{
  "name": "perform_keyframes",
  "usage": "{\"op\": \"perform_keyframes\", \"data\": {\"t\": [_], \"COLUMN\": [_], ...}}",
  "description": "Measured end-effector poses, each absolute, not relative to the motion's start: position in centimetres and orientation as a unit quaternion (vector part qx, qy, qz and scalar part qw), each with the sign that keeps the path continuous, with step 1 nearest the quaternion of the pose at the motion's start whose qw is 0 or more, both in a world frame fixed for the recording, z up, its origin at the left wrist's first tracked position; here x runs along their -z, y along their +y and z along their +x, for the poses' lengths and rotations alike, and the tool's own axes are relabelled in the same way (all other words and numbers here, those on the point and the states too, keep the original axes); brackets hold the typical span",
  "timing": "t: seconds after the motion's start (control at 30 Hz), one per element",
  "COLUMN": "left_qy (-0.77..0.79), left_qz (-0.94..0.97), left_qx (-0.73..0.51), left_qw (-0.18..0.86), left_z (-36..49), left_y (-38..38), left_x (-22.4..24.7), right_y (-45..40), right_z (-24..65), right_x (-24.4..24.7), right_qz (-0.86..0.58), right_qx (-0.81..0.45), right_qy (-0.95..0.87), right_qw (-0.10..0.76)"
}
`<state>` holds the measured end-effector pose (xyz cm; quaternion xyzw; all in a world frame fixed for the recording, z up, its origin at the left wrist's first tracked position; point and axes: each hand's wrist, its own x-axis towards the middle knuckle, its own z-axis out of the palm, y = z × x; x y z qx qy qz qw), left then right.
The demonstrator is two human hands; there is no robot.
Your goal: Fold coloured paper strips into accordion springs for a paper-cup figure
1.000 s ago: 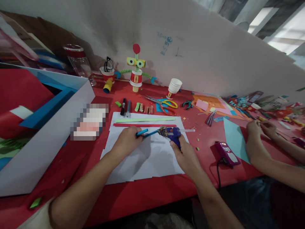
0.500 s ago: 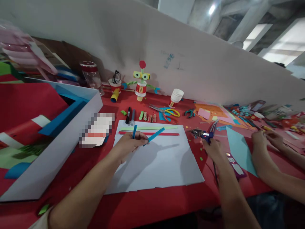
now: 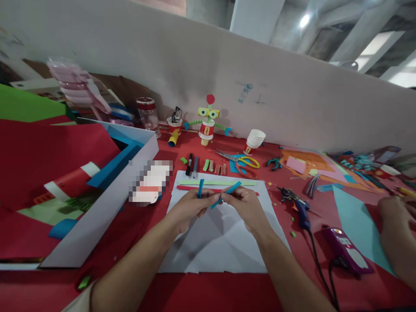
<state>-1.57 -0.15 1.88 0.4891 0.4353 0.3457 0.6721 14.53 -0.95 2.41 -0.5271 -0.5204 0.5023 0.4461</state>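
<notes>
Above the white paper [image 3: 208,251], my left hand [image 3: 191,209] and my right hand [image 3: 242,206] meet, both pinching a blue paper strip [image 3: 232,188] where its pieces join. One blue end [image 3: 200,188] rises upright over the left fingers; the other slants up to the right. Behind the hands, a light green strip [image 3: 224,183] and a red strip [image 3: 185,188] lie across the paper's top. The glue gun [image 3: 303,214] rests on the red table, right of the paper.
A white-walled box [image 3: 107,212] with colored paper stands left. Scissors [image 3: 248,162], pens [image 3: 189,164], paper cups [image 3: 254,141] and a cup robot figure [image 3: 206,129] are behind the paper. Another person's hand [image 3: 394,216] is at right, near a purple device [image 3: 347,251].
My right hand has let go of the glue gun and moved left to the blue strip. The camera view has shifted left, so the scene sits further right.
</notes>
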Motion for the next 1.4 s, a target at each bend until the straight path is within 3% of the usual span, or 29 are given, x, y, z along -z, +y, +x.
{"op": "perform_keyframes", "data": {"t": [0.27,0.57,0.8,1.0,1.27,1.4], "left_qy": [0.492,0.528,0.471,0.491,0.6,0.574], "left_qz": [0.643,0.752,0.786,0.782,0.54,0.446], "left_qx": [-0.353,-0.291,-0.288,-0.279,-0.493,-0.597], "left_qw": [0.468,0.267,0.278,0.263,0.323,0.34], "left_z": [-1.7,-2.0,-1.2,-1.9,-3.8,-4.2], "left_y": [0.5,0.1,-0.6,-0.2,1.6,1.7], "left_x": [-0.8,-0.9,-0.3,-0.8,-1.7,-2.5], "right_y": [-0.9,-1.1,-2.0,-2.0,-1.8,-2.1], "right_z": [16.4,17.2,15.9,16.0,16.4,16.0], "right_x": [-1.7,-2.3,-1.6,-2.1,-1.7,-1.9], "right_qz": [-0.591,-0.584,-0.56,-0.582,-0.618,-0.607], "right_qx": [-0.451,-0.25,-0.171,-0.197,-0.2,-0.213], "right_qy": [-0.518,-0.689,-0.786,-0.764,-0.723,-0.733], "right_qw": [0.422,0.349,0.196,0.195,0.235,0.223]}}
